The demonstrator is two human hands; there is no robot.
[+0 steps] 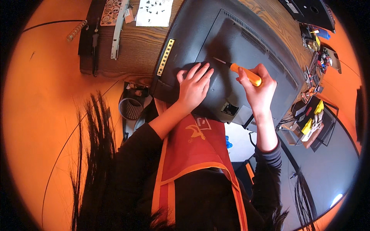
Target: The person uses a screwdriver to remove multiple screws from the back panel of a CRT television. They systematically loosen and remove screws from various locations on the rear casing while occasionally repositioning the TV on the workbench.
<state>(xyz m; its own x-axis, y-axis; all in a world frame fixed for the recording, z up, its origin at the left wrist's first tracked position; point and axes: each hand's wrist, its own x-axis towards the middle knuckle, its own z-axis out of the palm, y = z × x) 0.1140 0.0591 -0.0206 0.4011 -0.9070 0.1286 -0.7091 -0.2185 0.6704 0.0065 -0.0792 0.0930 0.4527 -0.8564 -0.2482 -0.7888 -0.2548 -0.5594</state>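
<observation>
A large black plastic back panel (200,36), seemingly of a television or monitor, lies on the wooden table with its vents along the far right side. My left hand (194,85) rests flat on the panel, fingers spread, holding nothing. In my right hand (260,90) is a screwdriver (246,74) with an orange-yellow handle, fingers wrapped round the handle's end. Its thin metal shaft points left, the tip close to the panel just beyond my left fingertips. Whether the tip touches the panel I cannot tell. A yellow-edged strip of ports (165,57) runs along the panel's left side.
Small dark screws lie on a white paper (154,12) at the back of the wooden table (135,54). A metal strip (118,32) lies left of it. Tools and parts (314,71) crowd the right. Below the table's front edge stands a mesh bin (131,109).
</observation>
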